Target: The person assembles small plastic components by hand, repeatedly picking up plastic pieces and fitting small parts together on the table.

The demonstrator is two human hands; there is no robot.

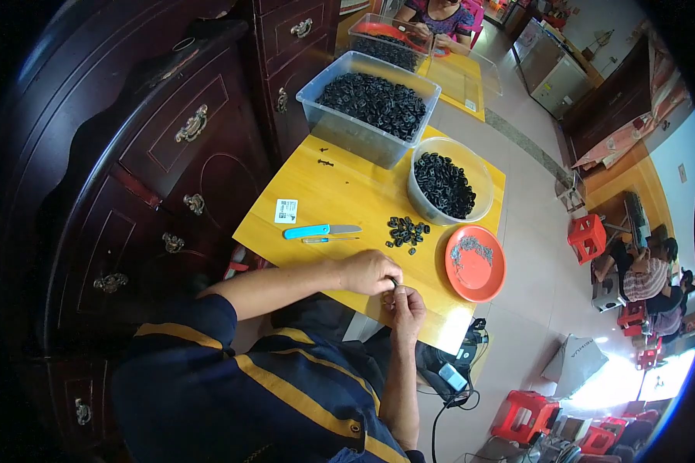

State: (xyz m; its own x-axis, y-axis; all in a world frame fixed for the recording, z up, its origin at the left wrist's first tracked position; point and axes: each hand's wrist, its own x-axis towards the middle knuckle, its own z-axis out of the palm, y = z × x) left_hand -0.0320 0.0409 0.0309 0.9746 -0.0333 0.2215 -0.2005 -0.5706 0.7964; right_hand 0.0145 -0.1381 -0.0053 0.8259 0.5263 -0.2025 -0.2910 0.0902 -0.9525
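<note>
Both your hands meet at the near edge of the yellow table (347, 193): your left hand (369, 272) is curled shut and your right hand (406, 305) pinches a tiny black part (394, 284) between them. A small pile of the same black parts (407, 231) sits just beyond, with a blue-handled knife (320, 230) to its left and an orange plate (476, 263) to its right. 2 clear tubs of black pieces (371, 104) stand at the far end.

Yellow wooden table (347, 197), clear bin (367, 108), round tub (449, 182), orange plate (475, 263), blue knife (321, 230)
</note>
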